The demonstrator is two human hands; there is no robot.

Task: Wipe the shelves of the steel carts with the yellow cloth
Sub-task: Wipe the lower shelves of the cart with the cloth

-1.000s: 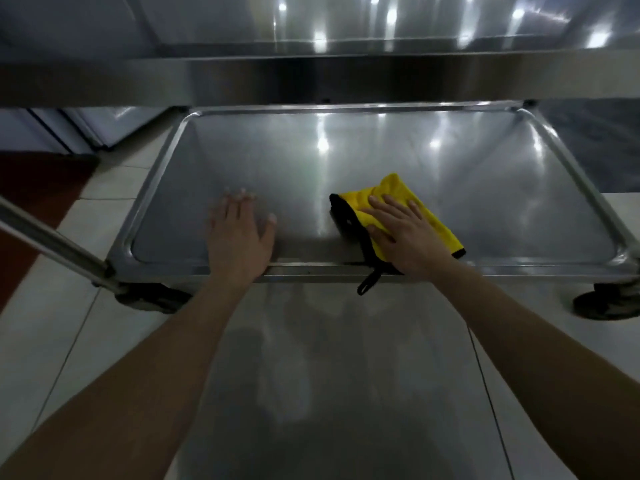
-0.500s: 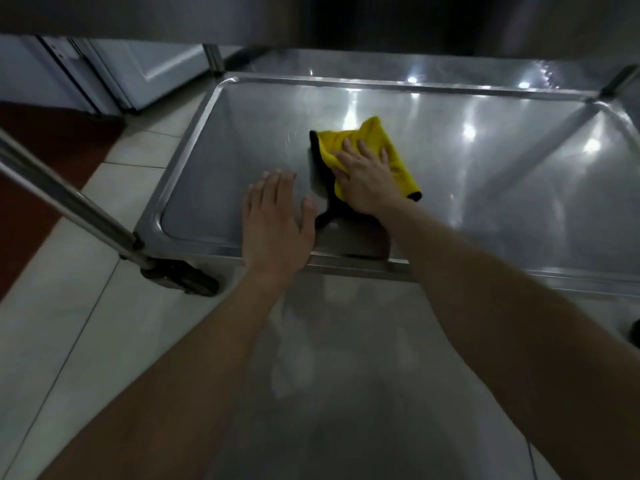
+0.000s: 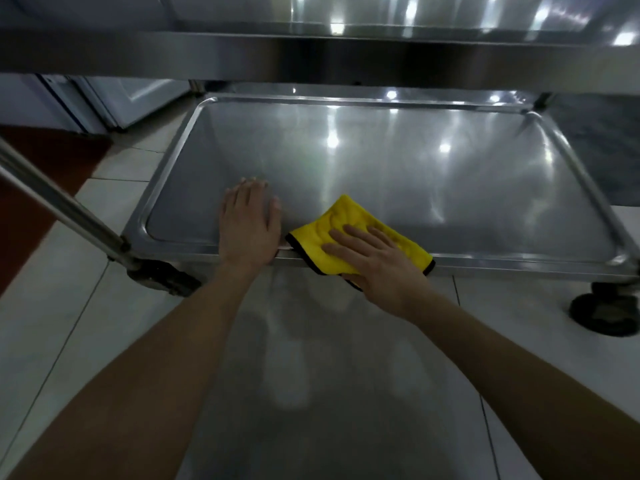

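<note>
Through the head camera I am seeing my left hand (image 3: 249,225) lying flat, fingers together, across the near rim of the cart's bottom shelf (image 3: 415,174). My right hand (image 3: 377,261) is pressing the yellow cloth (image 3: 341,216) with straight, spread fingers onto that same edge, just beside the left. The cloth is overhanging the rim, and my thumb is possibly tucking beneath it

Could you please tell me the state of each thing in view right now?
Cloth: folded, lying over the shelf's near rim.
Right hand: flat, pressing on the cloth.
Left hand: flat on the shelf, beside the cloth.
Shelf: shiny, reflecting lights.
Castors: resting on the floor.
</note>
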